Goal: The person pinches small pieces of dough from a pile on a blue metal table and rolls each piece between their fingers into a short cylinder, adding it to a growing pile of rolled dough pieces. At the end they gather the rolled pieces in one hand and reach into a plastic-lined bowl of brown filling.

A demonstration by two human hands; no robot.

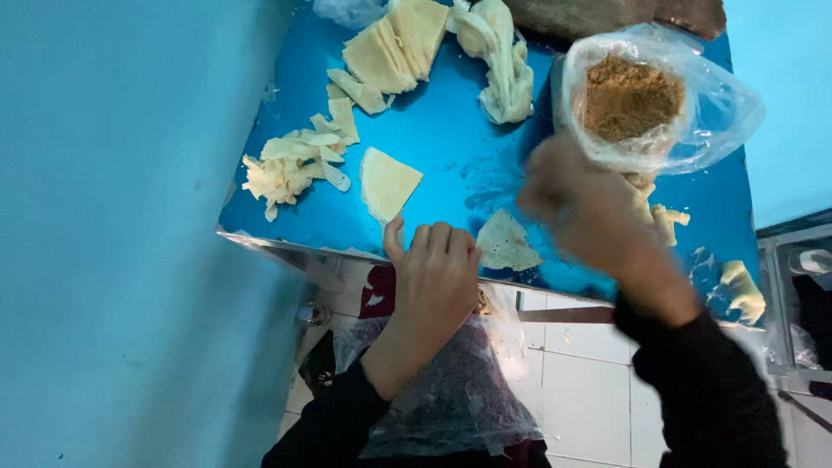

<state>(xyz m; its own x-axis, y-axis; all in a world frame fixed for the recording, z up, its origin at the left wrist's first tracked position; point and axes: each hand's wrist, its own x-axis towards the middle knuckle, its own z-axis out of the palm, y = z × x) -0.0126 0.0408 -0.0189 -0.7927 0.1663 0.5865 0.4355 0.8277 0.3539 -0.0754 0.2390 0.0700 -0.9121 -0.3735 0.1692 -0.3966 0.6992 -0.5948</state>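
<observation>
The left hand [440, 276] is curled loosely at the near edge of the blue table [451, 147], thumb touching a triangular dough sheet [387, 184]. The right hand [582, 204] is blurred; its grip cannot be told, though it seems raised just beside a clear bag of brown filling [633, 100]. Dough scraps [290, 165] lie farther left.
</observation>
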